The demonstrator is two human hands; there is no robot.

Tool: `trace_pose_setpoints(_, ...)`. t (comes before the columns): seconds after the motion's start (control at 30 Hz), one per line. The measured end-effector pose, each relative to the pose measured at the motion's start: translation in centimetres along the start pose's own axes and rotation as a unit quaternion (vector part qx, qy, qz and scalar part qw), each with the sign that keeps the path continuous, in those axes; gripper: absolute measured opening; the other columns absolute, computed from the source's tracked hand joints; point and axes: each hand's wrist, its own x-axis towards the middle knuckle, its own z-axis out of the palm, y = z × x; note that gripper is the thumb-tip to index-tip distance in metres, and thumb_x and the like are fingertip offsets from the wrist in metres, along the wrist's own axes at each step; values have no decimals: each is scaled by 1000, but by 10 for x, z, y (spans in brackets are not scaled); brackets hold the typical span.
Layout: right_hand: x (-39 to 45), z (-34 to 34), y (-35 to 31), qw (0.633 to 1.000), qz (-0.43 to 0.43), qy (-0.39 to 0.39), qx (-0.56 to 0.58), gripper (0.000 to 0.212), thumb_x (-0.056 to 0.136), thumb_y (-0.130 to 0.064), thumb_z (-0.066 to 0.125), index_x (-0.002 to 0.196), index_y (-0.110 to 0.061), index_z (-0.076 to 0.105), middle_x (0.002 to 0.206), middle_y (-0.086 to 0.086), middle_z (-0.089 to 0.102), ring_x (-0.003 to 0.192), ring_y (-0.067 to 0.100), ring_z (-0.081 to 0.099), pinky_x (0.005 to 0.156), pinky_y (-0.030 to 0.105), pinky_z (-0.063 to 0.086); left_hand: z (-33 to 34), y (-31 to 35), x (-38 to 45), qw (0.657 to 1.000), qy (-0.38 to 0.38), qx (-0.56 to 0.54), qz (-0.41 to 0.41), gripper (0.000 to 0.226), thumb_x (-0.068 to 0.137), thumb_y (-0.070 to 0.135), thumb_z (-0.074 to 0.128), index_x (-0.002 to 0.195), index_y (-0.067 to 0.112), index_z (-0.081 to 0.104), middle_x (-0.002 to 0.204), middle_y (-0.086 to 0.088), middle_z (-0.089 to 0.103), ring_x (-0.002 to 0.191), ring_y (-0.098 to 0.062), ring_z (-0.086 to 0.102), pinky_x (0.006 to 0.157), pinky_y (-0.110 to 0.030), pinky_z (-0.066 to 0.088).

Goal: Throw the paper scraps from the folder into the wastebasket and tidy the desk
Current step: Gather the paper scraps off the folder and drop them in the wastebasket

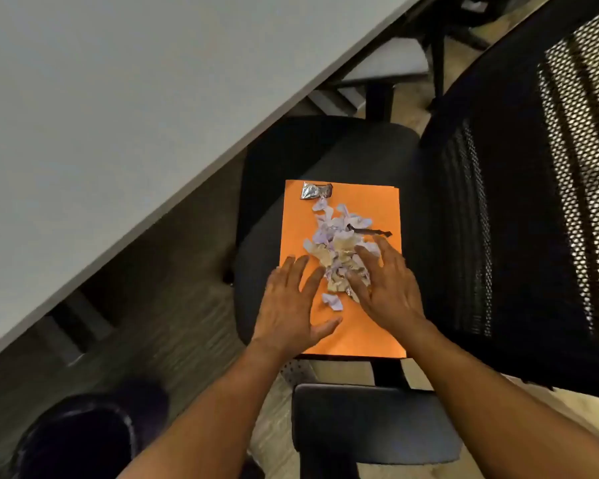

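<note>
Head view, from the biggest thing down to the smallest:

- Desk (101, 108): a pale grey top fills the upper left, its edge running diagonally from the lower left to the top right.
- Office chair (498, 209): black, with a mesh back on the right, a dark seat in the middle and an armrest (370, 420) at the bottom centre.
- Wastebasket (73, 440): dark and round, on the floor at the lower left, below the desk edge and well apart from the chair seat.
- Folder (298, 236): orange, lying flat and closed on the chair seat, its long side running away from the person.
- Paper scraps (336, 243): a loose heap of torn white and pale purple bits on top of the folder, spread from its middle toward the near half.
- Left hand (291, 302): flat on the folder's left side, palm down, fingers spread open, holding nothing, touching the edge of the heap.
- Right hand (384, 292): palm down with fingers spread open over the right side of the heap, resting on the scraps without clasping them.
- Foil wrapper (315, 191): a small crumpled silver piece near the folder's far left corner.
- Dark strip (370, 231): a thin torn sliver beside the heap, toward the folder's right edge.
</note>
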Motion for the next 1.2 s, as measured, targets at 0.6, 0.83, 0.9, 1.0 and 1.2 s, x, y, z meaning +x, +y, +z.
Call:
trace_pose_setpoints(0.6, 45, 53, 26, 985, -98, 104, -96, 43, 97, -49, 39, 115, -14, 57, 110, 19, 60, 85, 35, 58, 47, 33, 45, 69, -13, 79, 988, 8, 123, 91, 48, 90, 50, 45, 122, 16, 55, 129, -19, 56, 103, -36, 53, 75, -41, 44)
trace_pose_setpoints(0.83, 51, 45, 28, 984, -96, 148, -9, 40, 97, -38, 51, 88, -2, 66, 79, 20, 59, 57, 35, 57, 38, 35, 46, 57, -20, 98, 987, -40, 80, 137, 34, 94, 40, 55, 101, 7, 63, 102, -22, 62, 80, -38, 58, 47, -36, 46)
trace_pose_setpoints(0.9, 50, 41, 28, 982, -89, 167, 23, 37, 96, -33, 53, 84, 0, 65, 75, 21, 58, 51, 36, 55, 38, 39, 47, 54, -24, 98, 990, -42, 53, 127, 36, 98, 40, 48, 105, 7, 57, 106, -22, 58, 84, -38, 56, 54, -36, 39)
trace_pose_setpoints(1.0, 43, 32, 28, 978, -64, 187, 64, 39, 98, -32, 51, 84, 2, 64, 74, 22, 58, 51, 36, 53, 40, 40, 47, 44, -22, 87, 995, 0, -2, 100, 42, 97, 42, 37, 97, 5, 57, 90, -19, 57, 72, -35, 55, 53, -34, 32)
trace_pose_setpoints(1.2, 32, 12, 15, 960, -46, 254, 112, 43, 99, -30, 48, 79, 4, 63, 70, 21, 55, 53, 30, 51, 52, 25, 31, 16, -3, 66, 988, 106, -76, 87, 28, 92, 27, 54, 84, 2, 63, 72, -16, 56, 54, -31, 53, 43, -27, 34)
